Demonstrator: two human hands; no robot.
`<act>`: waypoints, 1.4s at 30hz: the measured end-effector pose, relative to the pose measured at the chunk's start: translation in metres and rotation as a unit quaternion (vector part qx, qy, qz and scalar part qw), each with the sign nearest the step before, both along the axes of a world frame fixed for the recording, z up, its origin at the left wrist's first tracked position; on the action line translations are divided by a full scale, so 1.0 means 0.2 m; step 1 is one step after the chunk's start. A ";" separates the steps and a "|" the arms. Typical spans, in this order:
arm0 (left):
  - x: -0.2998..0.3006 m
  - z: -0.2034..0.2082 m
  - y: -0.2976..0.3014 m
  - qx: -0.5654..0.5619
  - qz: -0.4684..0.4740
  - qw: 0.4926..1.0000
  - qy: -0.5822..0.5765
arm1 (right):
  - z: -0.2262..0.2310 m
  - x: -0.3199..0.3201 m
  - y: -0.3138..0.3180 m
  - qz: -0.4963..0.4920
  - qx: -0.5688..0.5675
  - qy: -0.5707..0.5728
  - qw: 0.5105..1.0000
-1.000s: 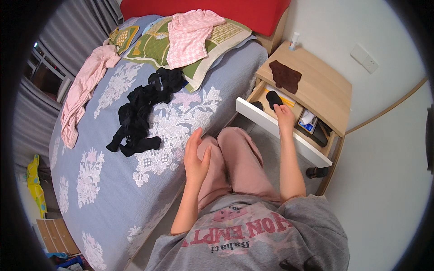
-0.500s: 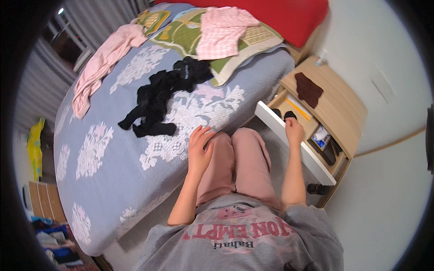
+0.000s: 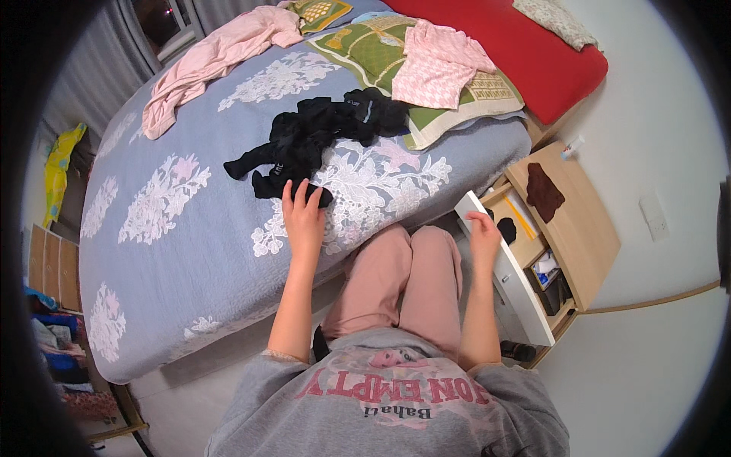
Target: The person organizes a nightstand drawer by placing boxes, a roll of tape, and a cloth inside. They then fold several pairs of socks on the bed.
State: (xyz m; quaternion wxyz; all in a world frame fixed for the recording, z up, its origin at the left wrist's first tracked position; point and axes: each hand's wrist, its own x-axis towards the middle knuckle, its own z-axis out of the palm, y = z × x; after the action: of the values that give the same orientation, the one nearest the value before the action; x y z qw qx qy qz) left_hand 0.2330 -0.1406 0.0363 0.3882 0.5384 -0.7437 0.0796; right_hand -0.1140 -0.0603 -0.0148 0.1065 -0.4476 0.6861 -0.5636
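Note:
On the bed lies a long heap of black clothing (image 3: 304, 133), with socks at its near end. My left hand (image 3: 304, 225) reaches over the bed, and its spread fingers touch the nearest black sock (image 3: 324, 196) without closing round it. To the right, my right hand (image 3: 485, 238) hovers at the white front of an open drawer (image 3: 525, 293), fingers loosely bent and nothing visible in them. Inside the drawer, a rolled black sock (image 3: 504, 230) rests beside that hand. A second dark item is partly hidden by the drawer front.
The drawer belongs to a wooden bedside cabinet (image 3: 582, 221) with a brown cloth (image 3: 544, 192) on top. Pink garments (image 3: 442, 61) and a green patterned pillow (image 3: 365, 53) are farther up the bed. Folded clothes (image 3: 61, 343) fill a low shelf at the left.
My right hand has let go of the black sock in the drawer and drawn back to the drawer front. My left hand has moved forward and left onto the black sock on the bed.

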 end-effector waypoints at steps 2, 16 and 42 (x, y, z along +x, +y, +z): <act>0.03 -0.04 -0.04 0.010 -0.022 1.000 0.020 | 0.12 0.20 -0.04 0.097 0.010 -0.113 0.989; -0.09 0.26 0.19 0.304 -0.257 0.526 0.751 | 0.32 0.65 -0.05 0.460 0.126 -0.394 0.785; 0.47 -0.31 -0.06 0.164 0.097 0.881 0.434 | 0.12 0.98 -0.60 0.316 0.081 -0.157 0.932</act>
State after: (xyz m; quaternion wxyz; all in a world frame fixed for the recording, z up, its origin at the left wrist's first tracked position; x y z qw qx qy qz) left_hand 0.3264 -0.1526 -0.0260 0.5686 0.6445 -0.4472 -0.2476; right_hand 0.0818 -0.1812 0.0095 0.4217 -0.5366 0.5271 -0.5063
